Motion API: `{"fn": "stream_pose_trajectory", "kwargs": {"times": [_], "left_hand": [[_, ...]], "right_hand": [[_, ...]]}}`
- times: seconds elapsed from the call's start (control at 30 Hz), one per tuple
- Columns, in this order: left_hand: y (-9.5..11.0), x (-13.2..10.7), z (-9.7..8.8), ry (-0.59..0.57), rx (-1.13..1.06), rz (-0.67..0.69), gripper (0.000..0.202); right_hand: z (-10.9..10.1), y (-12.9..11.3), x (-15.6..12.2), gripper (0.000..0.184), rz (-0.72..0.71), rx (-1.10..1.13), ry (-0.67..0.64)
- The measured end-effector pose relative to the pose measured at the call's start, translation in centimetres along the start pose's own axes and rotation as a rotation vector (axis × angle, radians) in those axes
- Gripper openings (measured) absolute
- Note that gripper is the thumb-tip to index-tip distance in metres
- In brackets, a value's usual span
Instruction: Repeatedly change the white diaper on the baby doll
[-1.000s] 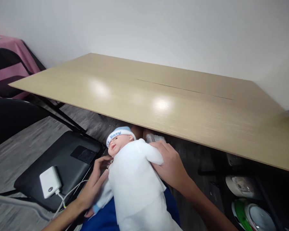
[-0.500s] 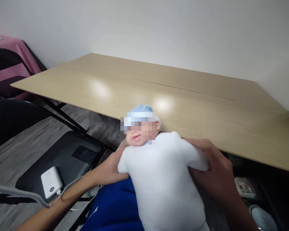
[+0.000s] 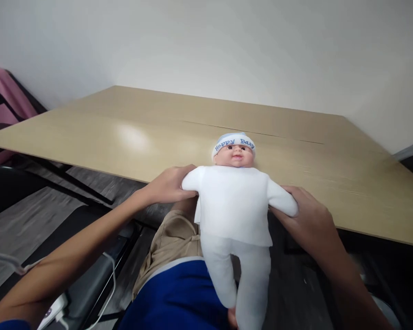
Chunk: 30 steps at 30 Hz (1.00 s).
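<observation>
A baby doll in white clothes and a blue-and-white cap hangs upright in front of me, its head level with the near edge of the light wooden table. My left hand grips the doll under its arm on the left side. My right hand grips it under the other arm. The doll's legs dangle over my lap, where blue cloth and tan shorts show.
A dark chair seat with a white power bank and cable is at the lower left. Pink cloth shows at the far left. A white wall rises behind the table. Dark floor lies under the table.
Both hands have lifted the doll from my lap up to the table edge and turned it upright. The camera has shifted slightly right.
</observation>
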<state>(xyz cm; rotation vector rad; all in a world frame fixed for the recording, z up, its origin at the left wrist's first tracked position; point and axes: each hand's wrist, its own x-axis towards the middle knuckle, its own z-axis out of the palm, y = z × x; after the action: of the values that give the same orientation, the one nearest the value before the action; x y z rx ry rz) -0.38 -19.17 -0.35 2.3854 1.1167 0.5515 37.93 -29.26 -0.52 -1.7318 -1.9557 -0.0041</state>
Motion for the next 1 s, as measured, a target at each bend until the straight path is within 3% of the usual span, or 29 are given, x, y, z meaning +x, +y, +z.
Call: {"fn": "stream_pose_trajectory", "kwargs": {"times": [0.17,0.43,0.73,1.0], "left_hand": [[-1.6,2.9,-0.5,-0.006,0.109,-0.078,0.042],[-6.4,5.9,-1.8,0.058,0.205,-0.202,0.037],[-12.8,12.7,-2.7,0.184,0.255,-0.26,0.064],[-16.8,19.7,-2.0,0.279,0.346,-0.229,0.068]], "right_hand": [[1.4,1.8,1.7,0.035,0.117,0.057,-0.112],[4.5,3.7,6.1,0.045,0.108,0.05,-0.023],[7.9,6.8,14.6,0.042,0.08,-0.006,-0.086],[12.1,10.0,22.0,0.049,0.03,-0.156,0.072]]}}
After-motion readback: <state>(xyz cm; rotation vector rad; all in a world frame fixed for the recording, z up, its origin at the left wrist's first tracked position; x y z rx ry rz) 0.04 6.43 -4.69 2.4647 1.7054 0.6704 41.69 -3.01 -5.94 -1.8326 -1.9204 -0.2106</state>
